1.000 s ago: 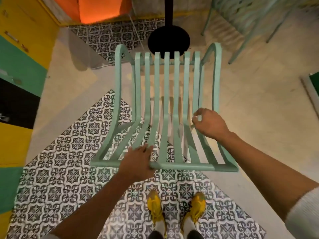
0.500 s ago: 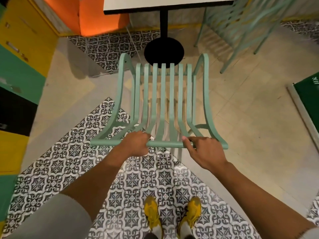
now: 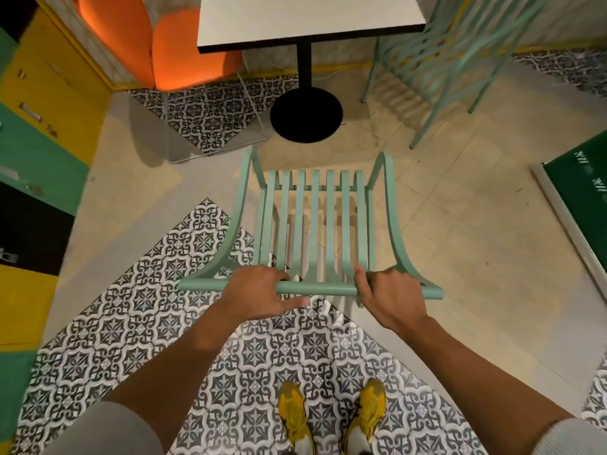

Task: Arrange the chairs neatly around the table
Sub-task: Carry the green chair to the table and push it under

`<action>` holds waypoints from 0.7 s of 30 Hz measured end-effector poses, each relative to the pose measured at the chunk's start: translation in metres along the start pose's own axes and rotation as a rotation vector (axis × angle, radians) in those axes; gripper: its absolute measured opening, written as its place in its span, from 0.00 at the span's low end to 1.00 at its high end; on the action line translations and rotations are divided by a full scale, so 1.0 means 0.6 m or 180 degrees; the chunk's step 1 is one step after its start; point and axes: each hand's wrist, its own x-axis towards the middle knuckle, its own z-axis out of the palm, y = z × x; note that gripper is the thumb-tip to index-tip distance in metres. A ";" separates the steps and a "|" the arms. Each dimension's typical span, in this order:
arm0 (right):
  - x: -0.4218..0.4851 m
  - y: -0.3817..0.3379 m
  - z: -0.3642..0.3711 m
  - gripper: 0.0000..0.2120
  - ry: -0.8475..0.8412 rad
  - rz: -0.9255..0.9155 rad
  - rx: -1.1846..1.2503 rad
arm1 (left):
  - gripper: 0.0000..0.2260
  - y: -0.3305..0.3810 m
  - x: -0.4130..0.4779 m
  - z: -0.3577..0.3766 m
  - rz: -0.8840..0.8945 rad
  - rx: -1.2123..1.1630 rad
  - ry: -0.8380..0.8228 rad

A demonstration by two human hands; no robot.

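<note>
Pushing the mint-green slatted chair (image 3: 312, 224) too fast toward the far side could make its front bump the black round base (image 3: 306, 114) of the table (image 3: 308, 21), because that base sits just past the chair's far edge. The chair could also go in crooked if one hand is pushed harder than the other. The legs might catch on a tile edge of the floor (image 3: 460, 224), and then the chair could tip. A second mint-green chair (image 3: 460, 60) stands at the far right, and it could be knocked if the held chair is swung that way. An orange chair (image 3: 177, 50) stands at the far left, well apart.

The held chair is on the near side of the table, in the middle of the view, not yet tucked under the white surface. Its top rail is held by both hands. The left hand (image 3: 259, 295) is laid over the rail near its middle, with fingers curled over it and the thumb stretched out below. The right hand (image 3: 391, 297) is closed on the rail further right, fingers wrapped over the far side. Both arms are reached forward and down.
</note>
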 end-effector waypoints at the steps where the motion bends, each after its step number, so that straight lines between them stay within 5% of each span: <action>1: -0.002 -0.003 0.005 0.36 0.0138 0.0011 0.0141 | 0.39 -0.008 -0.007 0.004 -0.0095 0.0054 0.0195; 12: 0.006 0.023 0.059 0.23 0.0752 -0.0904 -0.0139 | 0.47 -0.046 -0.008 0.034 -0.0127 0.0945 0.0648; 16: 0.009 0.017 0.062 0.25 0.0772 -0.0797 -0.0235 | 0.37 -0.042 -0.006 0.042 -0.0261 0.1120 0.0584; 21: 0.036 0.019 0.049 0.35 0.0832 -0.0727 -0.0134 | 0.44 -0.034 0.011 0.020 -0.0454 0.1024 0.0695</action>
